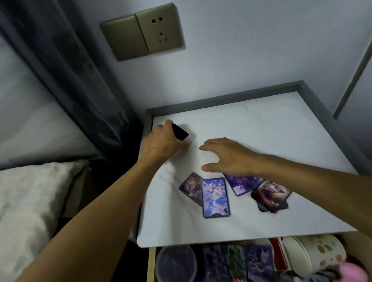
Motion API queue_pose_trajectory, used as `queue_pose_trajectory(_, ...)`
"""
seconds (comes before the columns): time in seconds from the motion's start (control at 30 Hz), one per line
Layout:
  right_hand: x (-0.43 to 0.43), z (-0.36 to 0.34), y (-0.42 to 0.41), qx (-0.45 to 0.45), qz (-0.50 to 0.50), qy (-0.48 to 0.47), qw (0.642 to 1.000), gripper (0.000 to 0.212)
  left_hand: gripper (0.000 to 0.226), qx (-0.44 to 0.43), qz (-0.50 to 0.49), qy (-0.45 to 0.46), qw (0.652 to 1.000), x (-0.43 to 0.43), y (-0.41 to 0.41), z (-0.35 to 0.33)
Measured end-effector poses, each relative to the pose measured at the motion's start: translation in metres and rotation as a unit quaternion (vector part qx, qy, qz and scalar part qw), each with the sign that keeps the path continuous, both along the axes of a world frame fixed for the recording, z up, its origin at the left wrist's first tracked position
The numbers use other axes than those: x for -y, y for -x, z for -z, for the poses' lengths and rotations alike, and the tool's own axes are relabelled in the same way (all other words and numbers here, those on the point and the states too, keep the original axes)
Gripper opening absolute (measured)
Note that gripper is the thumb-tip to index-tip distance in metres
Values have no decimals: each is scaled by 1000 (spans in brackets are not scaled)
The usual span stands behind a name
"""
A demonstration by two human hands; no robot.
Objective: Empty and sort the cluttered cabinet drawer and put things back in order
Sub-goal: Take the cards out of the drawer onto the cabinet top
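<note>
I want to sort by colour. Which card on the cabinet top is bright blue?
The blue card, second from the left, overlapping the brownish card; the others are darker.

Pale wood drawer (150, 279) pulled open under the worktop's (274, 127) front edge, crammed full: round clear tub (176, 269) at left, dark picture cards (259, 265) mid-drawer, red-and-white box (279, 257), white dotted round container (322, 251) at right, blurred pink item (352, 273) front right. Near the worktop's front, glossy picture cards face up in two overlapping clusters: blue card (214, 197) lapping a brownish-purple card (190, 185), dark reddish card (271, 195) lapping a purple card (241, 184). Toward the far left corner, small black flat piece (180, 132) with rounded corners, tilted, pinched in the left grip (163, 141).
</note>
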State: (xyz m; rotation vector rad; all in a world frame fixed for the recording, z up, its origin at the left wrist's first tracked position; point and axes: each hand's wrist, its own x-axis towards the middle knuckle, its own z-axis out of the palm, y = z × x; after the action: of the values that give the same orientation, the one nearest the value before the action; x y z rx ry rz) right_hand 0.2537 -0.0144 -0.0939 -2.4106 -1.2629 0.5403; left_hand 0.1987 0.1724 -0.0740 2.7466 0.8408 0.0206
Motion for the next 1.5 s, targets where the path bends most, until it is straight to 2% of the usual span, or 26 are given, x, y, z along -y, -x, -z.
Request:
queue_pose_trajectory(0.17, -9, 5, -15, -13, 30, -53, 998, 55, 67, -40, 49, -7, 998, -15, -24, 1)
queue_pose_trajectory(0.3, 2, -4, -6, -55, 60, -93, 992, 42, 97, -57, 68, -8, 996, -13, -14, -5)
queue_pose_trajectory(0.37, 15, -16, 5, -53, 70, -114, 990, 32, 101, -8, 86, -3, 996, 6, 4, -12)
queue_pose_trajectory(0.47, 45, -40, 29, -55, 61, -138, 987, 21, 74, 122, 120, 31, 985, 47, 47, -26)
queue_pose_trajectory(0.57, 89, -54, 73, -44, 11, -113, 993, 12, 37, 163, 191, 71, 965, 92, 106, -34)
queue_pose_trajectory(0.63, 118, -46, 105, -36, -35, -71, 996, 8, 28, 131, 232, 82, 960, 120, 143, -31)
queue_pose_trajectory(0.7, 146, -24, 140, -30, -92, 17, 995, 11, 33, 53, 262, 64, 961, 146, 175, -20)
queue_pose_trajectory(0.8, 181, 22, 183, 40, -214, 134, 967, 39, 46, -87, 291, -7, 953, 174, 210, 18)
queue_pose_trajectory(0.9, 197, 58, 197, 92, -236, 159, 954, 69, 63, -187, 297, -39, 935, 179, 223, 59)
queue_pose_trajectory(0.97, 199, 70, 200, 130, -230, 149, 953, 71, 71, -185, 288, -54, 938, 175, 224, 75)
queue_pose_trajectory(1.07, 197, 79, 203, 154, -222, 149, 951, 62, 76, -179, 288, -86, 937, 173, 221, 88)
queue_pose_trajectory(1.33, 191, 85, 200, 113, -177, 152, 966, 79, 77, -219, 271, -67, 935, 181, 206, 110)
queue_pose_trajectory(1.4, 190, 84, 197, 75, -148, 141, 976, 75, 75, -211, 278, -80, 934, 182, 204, 109)
queue_pose_trajectory(1.5, 183, 72, 187, -86, -33, 86, 992, 54, 63, -165, 296, -95, 936, 182, 204, 106)
